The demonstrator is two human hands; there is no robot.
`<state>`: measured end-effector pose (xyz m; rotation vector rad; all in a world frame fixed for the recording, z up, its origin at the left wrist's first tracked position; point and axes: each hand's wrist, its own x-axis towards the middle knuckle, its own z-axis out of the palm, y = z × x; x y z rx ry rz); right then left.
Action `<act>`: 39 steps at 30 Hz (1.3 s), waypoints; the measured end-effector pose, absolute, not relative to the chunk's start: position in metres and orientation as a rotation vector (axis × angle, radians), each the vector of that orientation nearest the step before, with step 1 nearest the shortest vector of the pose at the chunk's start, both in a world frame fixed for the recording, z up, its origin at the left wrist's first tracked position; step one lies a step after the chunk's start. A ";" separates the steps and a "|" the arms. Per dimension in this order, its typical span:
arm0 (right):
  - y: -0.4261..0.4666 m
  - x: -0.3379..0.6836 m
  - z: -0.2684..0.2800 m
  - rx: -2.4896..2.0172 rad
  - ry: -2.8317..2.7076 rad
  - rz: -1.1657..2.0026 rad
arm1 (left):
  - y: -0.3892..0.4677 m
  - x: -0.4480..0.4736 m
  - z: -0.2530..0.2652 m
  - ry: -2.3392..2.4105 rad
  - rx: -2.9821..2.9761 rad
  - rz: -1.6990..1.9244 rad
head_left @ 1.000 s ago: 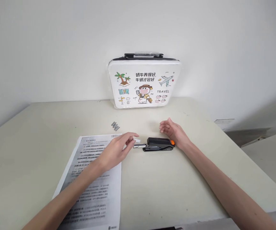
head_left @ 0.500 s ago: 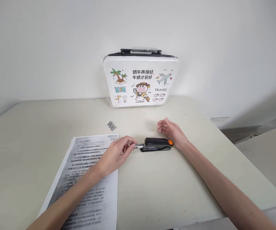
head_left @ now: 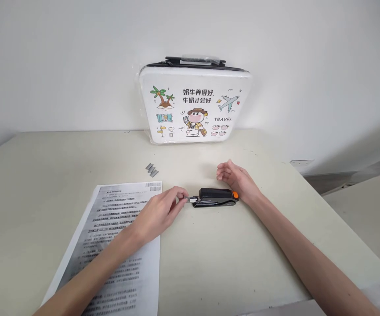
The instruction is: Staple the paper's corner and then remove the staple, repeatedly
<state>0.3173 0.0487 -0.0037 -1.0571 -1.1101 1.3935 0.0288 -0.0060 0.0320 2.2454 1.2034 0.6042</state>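
A black stapler (head_left: 216,197) with an orange end lies on its base on the table, its silver magazine sticking out to the left. At that end, the thumb and fingertips of my left hand (head_left: 162,210) are pinched on a small grey piece that looks like a strip of staples, mostly hidden by the fingers. My right hand (head_left: 237,181) rests on its side just past the orange end, fingers loosely curved and holding nothing. Several grey strips of staples (head_left: 152,170) lie beyond the left hand. Printed sheets (head_left: 117,250) sit under my left forearm.
A white carrying case (head_left: 194,105) with cartoon prints and a black handle leans against the wall at the back of the table (head_left: 209,263). The table's right edge runs beyond my right arm, with another pale surface (head_left: 370,215) past it.
The view has tilted slightly, so the case looks a little higher and larger. My left fingers have shifted slightly at the magazine end. My right hand stays where it was.
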 end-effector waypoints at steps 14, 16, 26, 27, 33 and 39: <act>0.048 0.318 -0.005 -1.045 -1.111 1.402 | -0.010 0.036 0.029 1.200 2.274 0.655; 0.048 0.318 -0.005 -1.049 -1.113 1.399 | -0.011 0.036 0.031 1.202 2.263 0.680; 0.047 0.317 -0.005 -1.040 -1.110 1.405 | -0.011 0.035 0.029 1.187 2.299 0.685; 0.047 0.317 -0.005 -1.034 -1.107 1.408 | -0.011 0.035 0.028 1.185 2.312 0.675; 0.047 0.316 -0.004 -1.036 -1.093 1.416 | -0.012 0.036 0.028 1.172 2.388 0.699; 0.046 0.316 -0.004 -1.037 -1.085 1.418 | -0.012 0.035 0.028 1.171 2.398 0.739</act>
